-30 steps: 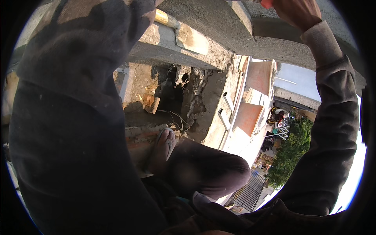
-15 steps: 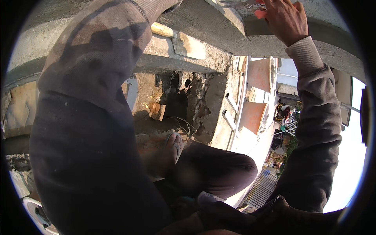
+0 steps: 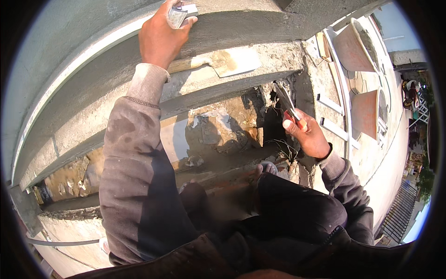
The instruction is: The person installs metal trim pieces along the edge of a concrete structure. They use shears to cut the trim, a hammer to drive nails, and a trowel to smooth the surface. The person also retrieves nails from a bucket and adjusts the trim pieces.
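Observation:
At the upper left my left hand (image 3: 162, 37) is closed round the end of a long pale bar (image 3: 88, 56), which runs down to the left along the grey plastered surface. The bar's squared end (image 3: 189, 9) sticks out past the fingers. My right hand (image 3: 306, 135) grips the red handle of a trowel (image 3: 286, 98), its dark narrow blade pointing up and left over a rough hollow. Below my left hand, a wooden-handled flat trowel (image 3: 236, 62) lies on the concrete ledge, its blade toward the right.
Two orange-pink buckets (image 3: 355, 49) stand at the right, beside pale rectangular bars (image 3: 331, 104). A broken-edged opening with a dark hole (image 3: 274, 128) lies below the ledge. My sandalled foot (image 3: 268, 167) is near dry stems (image 3: 290, 151). A barred gate (image 3: 400, 209) shows farther right.
My right hand has come down from the upper right with the red-handled tool. My left hand, mostly out of frame before, now shows on the pale bar. The view has shifted.

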The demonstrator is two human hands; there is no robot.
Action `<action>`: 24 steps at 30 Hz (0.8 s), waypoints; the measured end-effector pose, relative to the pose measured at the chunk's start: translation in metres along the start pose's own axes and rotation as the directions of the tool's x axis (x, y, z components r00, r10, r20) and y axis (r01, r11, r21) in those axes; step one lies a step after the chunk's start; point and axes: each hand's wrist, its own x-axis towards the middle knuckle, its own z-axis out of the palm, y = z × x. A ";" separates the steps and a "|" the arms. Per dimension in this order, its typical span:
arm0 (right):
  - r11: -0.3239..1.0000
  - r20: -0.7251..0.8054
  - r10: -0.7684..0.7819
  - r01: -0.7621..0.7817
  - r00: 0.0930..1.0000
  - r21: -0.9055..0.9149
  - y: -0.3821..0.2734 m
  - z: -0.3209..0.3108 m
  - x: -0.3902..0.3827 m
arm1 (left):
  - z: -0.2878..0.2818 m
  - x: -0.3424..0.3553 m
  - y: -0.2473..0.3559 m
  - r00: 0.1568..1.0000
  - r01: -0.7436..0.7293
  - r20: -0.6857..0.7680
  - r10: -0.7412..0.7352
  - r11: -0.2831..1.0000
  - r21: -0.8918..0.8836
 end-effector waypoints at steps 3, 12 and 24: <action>0.996 -0.035 -0.040 0.043 0.999 0.076 0.046 0.020 -0.001 | -0.006 0.004 0.004 0.991 0.099 0.086 -0.104 0.993 0.064; 1.000 0.075 -0.023 0.023 0.997 0.003 0.099 0.020 0.010 | -0.007 0.013 0.029 0.947 0.277 0.170 -0.272 0.961 -0.002; 0.999 0.183 -0.016 0.008 0.983 0.049 0.125 0.029 0.020 | 0.001 0.010 0.030 0.953 0.288 0.120 -0.279 0.956 -0.061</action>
